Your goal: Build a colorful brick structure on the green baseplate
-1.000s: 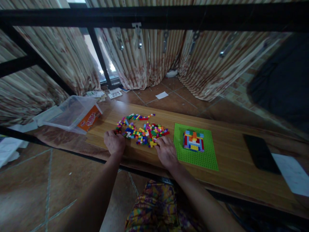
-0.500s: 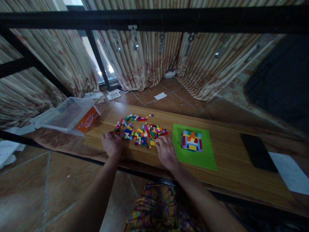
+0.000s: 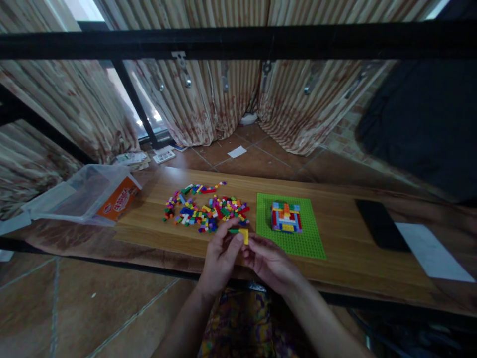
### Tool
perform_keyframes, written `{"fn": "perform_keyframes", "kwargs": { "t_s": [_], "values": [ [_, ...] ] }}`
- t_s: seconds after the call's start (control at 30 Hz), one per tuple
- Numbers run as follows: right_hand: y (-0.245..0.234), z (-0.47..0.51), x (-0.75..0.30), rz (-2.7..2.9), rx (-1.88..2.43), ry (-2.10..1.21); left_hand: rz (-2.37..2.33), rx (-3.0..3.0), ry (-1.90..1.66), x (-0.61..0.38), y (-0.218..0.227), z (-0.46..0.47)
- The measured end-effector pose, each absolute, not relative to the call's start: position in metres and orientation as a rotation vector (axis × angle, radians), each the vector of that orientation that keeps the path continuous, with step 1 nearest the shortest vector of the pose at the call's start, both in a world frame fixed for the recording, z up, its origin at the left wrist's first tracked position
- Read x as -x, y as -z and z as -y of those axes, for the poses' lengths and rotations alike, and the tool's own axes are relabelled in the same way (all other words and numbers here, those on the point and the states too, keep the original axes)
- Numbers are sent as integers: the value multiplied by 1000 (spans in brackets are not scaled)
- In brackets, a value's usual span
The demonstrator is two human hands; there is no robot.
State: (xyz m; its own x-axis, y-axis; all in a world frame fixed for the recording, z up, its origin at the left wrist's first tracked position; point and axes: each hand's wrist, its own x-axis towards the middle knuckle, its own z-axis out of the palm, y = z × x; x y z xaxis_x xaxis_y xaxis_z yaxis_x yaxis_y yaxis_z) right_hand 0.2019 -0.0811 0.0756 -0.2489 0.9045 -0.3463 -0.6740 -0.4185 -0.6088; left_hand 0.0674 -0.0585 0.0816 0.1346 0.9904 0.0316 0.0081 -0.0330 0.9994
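Note:
My left hand and my right hand are together over the near edge of the board. Between the left thumb and forefinger is a small green brick. A yellow brick is pinched at my right fingertips, against the left thumb tip; whether the two bricks are joined I cannot tell. Just beyond the hands lies a loose pile of small coloured bricks. To the right, a block-shaped build of coloured bricks stands on a green baseplate.
At the left end a clear plastic box with an orange label lies tipped. A dark flat slab and a white sheet are at the right of the wooden board. A black bar crosses in front of the curtains.
My left hand has left the pile's left side and come right to meet my right hand, bringing a green brick. The right hand has drawn nearer with the yellow brick. The camera view has shifted.

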Motion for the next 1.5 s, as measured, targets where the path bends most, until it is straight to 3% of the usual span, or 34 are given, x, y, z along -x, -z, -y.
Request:
{"fn": "perform_keyframes", "kwargs": {
  "t_s": [0.37,0.6,0.8,1.23,1.5],
  "values": [
    [-66,106,-211,633,1123,-1500,-1203,-1151,-960,-90,-83,76],
    [-65,112,-233,517,1085,-1479,-1124,-999,-822,-106,-87,80],
    [-70,108,-269,457,1142,-1357,-1235,-905,-987,-103,-73,73],
    [-38,82,-332,1122,1627,-623,-1797,-1817,-964,-45,-42,18],
    [-38,67,-337,1104,1674,-728,-1757,-1967,-931,-46,-31,13]
  ]
}}
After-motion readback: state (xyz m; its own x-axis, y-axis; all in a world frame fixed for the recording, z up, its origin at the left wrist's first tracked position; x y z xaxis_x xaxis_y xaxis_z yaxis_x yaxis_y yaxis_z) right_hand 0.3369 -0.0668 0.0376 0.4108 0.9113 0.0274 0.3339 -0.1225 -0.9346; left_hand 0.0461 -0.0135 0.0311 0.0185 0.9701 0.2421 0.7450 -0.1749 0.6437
